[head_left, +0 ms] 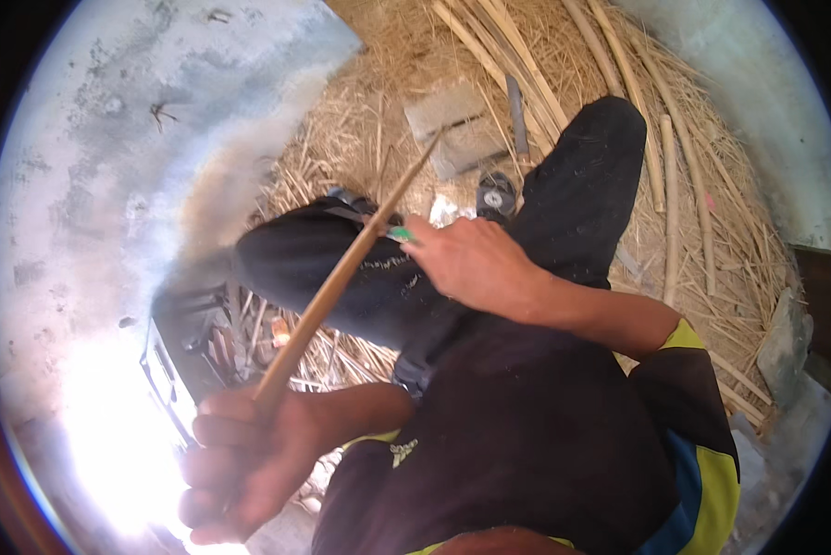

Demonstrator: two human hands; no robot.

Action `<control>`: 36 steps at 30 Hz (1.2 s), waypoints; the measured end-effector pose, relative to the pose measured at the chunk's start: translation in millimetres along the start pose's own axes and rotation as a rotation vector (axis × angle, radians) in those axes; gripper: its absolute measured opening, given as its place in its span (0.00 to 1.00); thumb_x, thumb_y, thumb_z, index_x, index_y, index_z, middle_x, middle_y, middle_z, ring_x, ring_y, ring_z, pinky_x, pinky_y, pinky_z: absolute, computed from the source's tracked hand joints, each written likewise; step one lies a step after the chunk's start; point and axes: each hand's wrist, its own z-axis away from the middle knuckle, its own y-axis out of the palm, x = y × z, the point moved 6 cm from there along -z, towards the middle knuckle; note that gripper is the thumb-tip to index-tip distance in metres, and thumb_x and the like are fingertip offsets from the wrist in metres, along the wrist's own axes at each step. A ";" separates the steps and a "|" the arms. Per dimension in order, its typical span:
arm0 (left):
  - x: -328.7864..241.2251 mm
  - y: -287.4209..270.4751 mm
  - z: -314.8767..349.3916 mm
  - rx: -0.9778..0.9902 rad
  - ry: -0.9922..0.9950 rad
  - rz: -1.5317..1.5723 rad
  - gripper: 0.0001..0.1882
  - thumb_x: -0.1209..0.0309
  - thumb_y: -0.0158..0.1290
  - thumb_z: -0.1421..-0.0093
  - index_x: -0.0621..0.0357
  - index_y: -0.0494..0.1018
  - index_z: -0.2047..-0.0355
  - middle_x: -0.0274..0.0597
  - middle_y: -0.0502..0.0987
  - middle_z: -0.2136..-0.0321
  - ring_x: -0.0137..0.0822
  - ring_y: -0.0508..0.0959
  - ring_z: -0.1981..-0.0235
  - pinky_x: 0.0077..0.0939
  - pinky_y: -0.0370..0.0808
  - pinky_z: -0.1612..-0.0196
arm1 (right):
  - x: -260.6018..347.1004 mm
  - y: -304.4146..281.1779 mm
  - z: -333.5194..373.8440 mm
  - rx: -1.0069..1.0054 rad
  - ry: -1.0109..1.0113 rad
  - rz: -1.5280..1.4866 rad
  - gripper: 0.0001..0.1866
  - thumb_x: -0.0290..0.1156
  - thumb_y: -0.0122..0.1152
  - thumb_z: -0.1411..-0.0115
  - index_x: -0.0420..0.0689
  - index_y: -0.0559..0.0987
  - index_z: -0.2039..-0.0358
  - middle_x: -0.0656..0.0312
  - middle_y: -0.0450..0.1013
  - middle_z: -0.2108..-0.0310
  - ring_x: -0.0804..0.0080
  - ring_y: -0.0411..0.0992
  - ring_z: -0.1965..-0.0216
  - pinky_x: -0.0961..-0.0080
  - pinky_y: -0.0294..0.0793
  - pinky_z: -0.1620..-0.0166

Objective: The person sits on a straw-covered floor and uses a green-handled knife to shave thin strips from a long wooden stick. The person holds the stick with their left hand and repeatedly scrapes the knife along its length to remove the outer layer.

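Note:
My left hand (249,462) is closed in a fist round the thick end of a long wooden stick (318,310). The stick slants up and away to the right, narrowing to a point at its far end. My right hand (476,264) grips a green-handled knife (401,235) beside the upper half of the stick. Its thin blade seems to lie across the stick over my left leg; the exact contact is too small to make out.
Two pale bricks or blocks (457,125) lie on shavings beyond my feet, near a dark flat bar (517,116). Long wooden poles (670,213) lie at the right. A stained wall (156,120) rises at the left, with a black object (189,333) by it.

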 end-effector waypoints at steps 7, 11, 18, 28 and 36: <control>6.7 8.7 -6.2 0.275 -0.041 0.431 0.22 0.51 0.37 0.37 0.46 0.56 0.84 0.25 0.51 0.93 0.20 0.47 0.95 0.16 0.45 0.89 | -16.5 -1.6 -9.1 0.053 0.042 0.022 0.13 0.35 0.48 0.39 0.38 0.68 0.61 0.46 0.70 0.86 0.45 0.72 0.80 0.55 0.72 0.76; 4.3 2.2 -3.7 0.341 -0.020 0.420 0.21 0.52 0.36 0.36 0.47 0.58 0.83 0.25 0.52 0.92 0.20 0.46 0.95 0.18 0.45 0.90 | 31.2 -9.3 0.6 -0.057 -0.174 -0.103 0.11 0.34 0.51 0.40 0.40 0.68 0.64 0.50 0.65 0.91 0.47 0.70 0.83 0.57 0.70 0.79; 8.3 -12.6 -12.0 0.213 0.048 0.200 0.21 0.51 0.35 0.36 0.46 0.56 0.82 0.26 0.50 0.94 0.21 0.46 0.95 0.19 0.46 0.90 | 42.1 -5.0 -5.6 -0.038 -0.157 0.156 0.11 0.35 0.50 0.40 0.40 0.68 0.64 0.50 0.68 0.88 0.48 0.71 0.83 0.59 0.71 0.79; 6.4 -1.4 -2.7 0.336 -0.047 0.530 0.21 0.49 0.33 0.36 0.45 0.54 0.81 0.28 0.50 0.94 0.22 0.46 0.96 0.19 0.46 0.92 | 0.1 19.8 3.8 -0.044 -0.052 -0.020 0.13 0.36 0.48 0.39 0.39 0.69 0.61 0.42 0.70 0.83 0.41 0.71 0.77 0.52 0.69 0.75; 3.1 -2.5 -3.2 0.319 -0.002 0.406 0.22 0.47 0.29 0.35 0.48 0.57 0.76 0.30 0.54 0.92 0.22 0.49 0.97 0.18 0.51 0.93 | -2.3 24.2 -16.6 -0.096 -0.093 -0.054 0.12 0.34 0.49 0.39 0.38 0.68 0.61 0.46 0.68 0.86 0.46 0.70 0.81 0.54 0.68 0.78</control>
